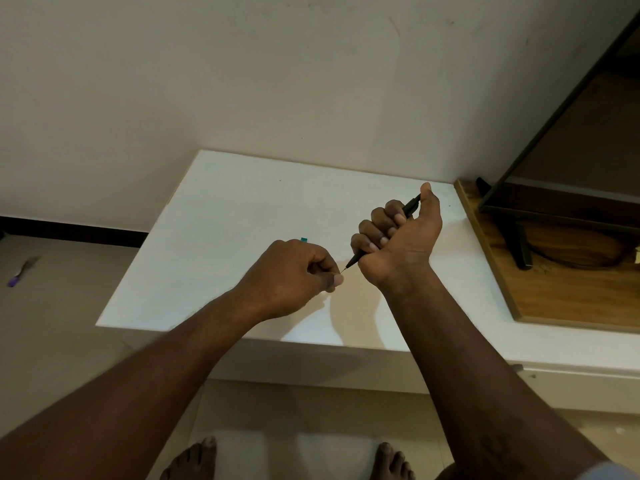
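My right hand (398, 237) grips a slim black tool (411, 204) in a fist above the white table (214, 216), thumb up over its rear end. The tool's thin metal tip (346, 268) points down-left toward my left hand (294, 275). My left hand has its fingers curled, thumb and forefinger pinched together right at the tip; whatever it pinches is too small to make out. A small teal piece (304, 240) shows just behind my left knuckles, mostly hidden by the hand.
A wooden board (540, 289) lies on the table's right end, carrying a black screen stand (519, 244) and a cable. A wall stands behind the table. A purple-handled tool (20, 271) lies on the floor at left. My bare feet (194, 459) stand below the table's front edge.
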Tool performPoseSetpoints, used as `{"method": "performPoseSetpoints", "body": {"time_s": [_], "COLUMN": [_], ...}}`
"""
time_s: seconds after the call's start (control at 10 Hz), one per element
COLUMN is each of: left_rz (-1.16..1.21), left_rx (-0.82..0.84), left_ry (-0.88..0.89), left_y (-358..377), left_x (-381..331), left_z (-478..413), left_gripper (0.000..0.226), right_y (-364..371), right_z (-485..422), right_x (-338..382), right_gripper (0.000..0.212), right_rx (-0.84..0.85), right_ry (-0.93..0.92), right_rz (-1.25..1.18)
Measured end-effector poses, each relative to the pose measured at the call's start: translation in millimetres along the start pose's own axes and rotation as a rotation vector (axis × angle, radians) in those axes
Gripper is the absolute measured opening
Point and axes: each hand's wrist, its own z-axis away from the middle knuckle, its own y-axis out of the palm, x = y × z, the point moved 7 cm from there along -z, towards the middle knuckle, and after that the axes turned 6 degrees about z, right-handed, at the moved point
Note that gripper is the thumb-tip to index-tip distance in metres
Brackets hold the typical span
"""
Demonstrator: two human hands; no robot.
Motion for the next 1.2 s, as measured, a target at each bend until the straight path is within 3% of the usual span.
{"method": "performPoseSetpoints", "body": {"time_s": [0.2,0.5,0.8,1.2], "left_rz": [0.000,0.428,0.492,0.724], "left_rx": [0.028,0.292,0.232,0.254], "left_ry": [-0.016,-0.459,-0.530,-0.597], "left_y": [2.8,17.4,14.4,17.7], "left_x": [2.0,26.8,35.1,32.6], "left_z": [0.5,9.2,8.7,13.2], "left_gripper": [0.002,0.010,0.009,0.026], "right_y": [-0.5,1.5,-0.8,-0.4], "right_z": [0.2,1.3,0.7,-0.5], "right_x": [2.6,2.3,3.9,10.2], "right_gripper": [0.061,0.059,0.060,0.062], "right_rx": [-0.001,0.011,0.004,0.021], "right_ry": [-0.011,-0.004,-0.007,-0.049], "right_rz": [0.000,0.013,0.002,0.026]}}
